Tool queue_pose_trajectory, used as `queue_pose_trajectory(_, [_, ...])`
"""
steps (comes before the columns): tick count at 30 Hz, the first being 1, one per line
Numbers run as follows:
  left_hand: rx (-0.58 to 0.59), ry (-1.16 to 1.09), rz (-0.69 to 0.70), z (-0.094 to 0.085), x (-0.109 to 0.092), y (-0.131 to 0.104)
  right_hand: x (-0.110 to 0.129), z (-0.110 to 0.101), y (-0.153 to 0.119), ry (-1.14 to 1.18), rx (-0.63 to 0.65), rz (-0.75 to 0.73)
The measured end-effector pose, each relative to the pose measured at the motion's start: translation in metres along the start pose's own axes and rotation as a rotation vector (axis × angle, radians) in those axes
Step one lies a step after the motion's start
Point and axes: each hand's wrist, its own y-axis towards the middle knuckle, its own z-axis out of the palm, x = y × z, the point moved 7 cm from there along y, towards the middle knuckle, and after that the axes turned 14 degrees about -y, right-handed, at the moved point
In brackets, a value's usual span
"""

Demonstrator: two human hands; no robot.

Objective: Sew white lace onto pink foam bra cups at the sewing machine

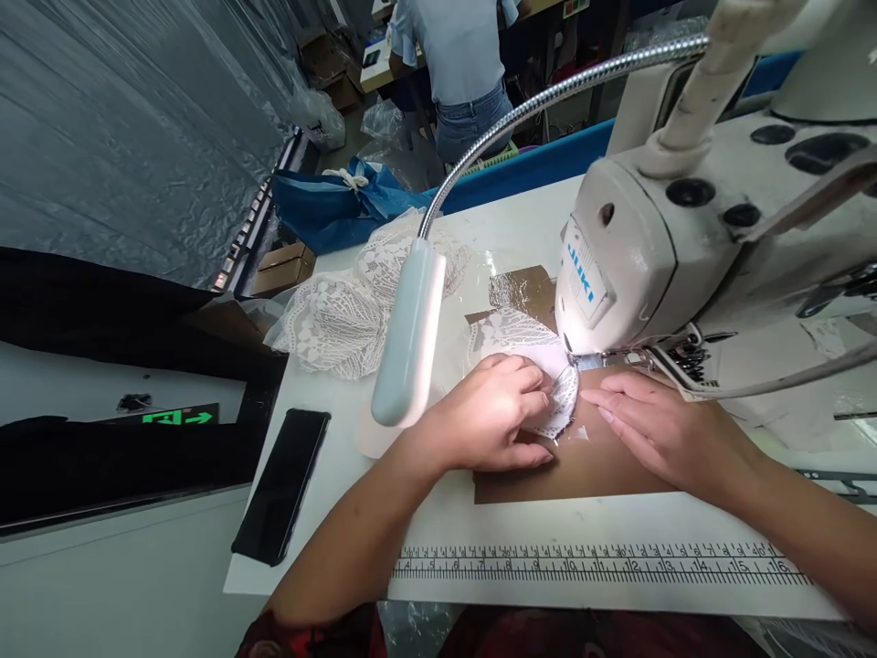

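A white lace cup piece [565, 397] with a dark stitched edge lies under the head of the sewing machine [623, 247], its upper rim by the presser foot [587, 360]. My left hand [497, 411] rests on this piece from the left, fingers curled and pressed onto the fabric. To the right of the lace, my right hand [661, 428] lies flat on a brown board [596, 475], fingers stretched toward the lace edge. More of the lace [503, 331] spreads out behind my left hand. The needle tip is too small to make out.
A lamp [404, 338] on a bendy metal neck hangs left of the machine. Lace pieces [335, 320] pile up behind it. A black phone [282, 484] lies at the left table edge. A ruler strip [596, 564] runs along the front. Another person [456, 55] sits beyond the table.
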Motion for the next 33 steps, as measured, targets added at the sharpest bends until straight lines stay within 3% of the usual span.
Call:
queue_pose_trajectory(6, [0.027, 0.086, -0.001, 0.01, -0.002, 0.003, 0.006, 0.006, -0.001, 0.093, 0.115, -0.019])
queue_pose_trajectory(15, [0.016, -0.01, 0.014, 0.011, 0.004, 0.003, 0.017, 0.008, 0.0, 0.108, 0.166, -0.106])
queue_pose_trajectory(21, [-0.046, -0.03, 0.048, 0.007, 0.004, 0.005, 0.013, 0.015, 0.003, -0.03, 0.138, -0.006])
queue_pose_trajectory(33, [-0.07, 0.221, 0.1, 0.026, 0.007, 0.008, 0.017, -0.003, 0.005, -0.153, 0.042, -0.095])
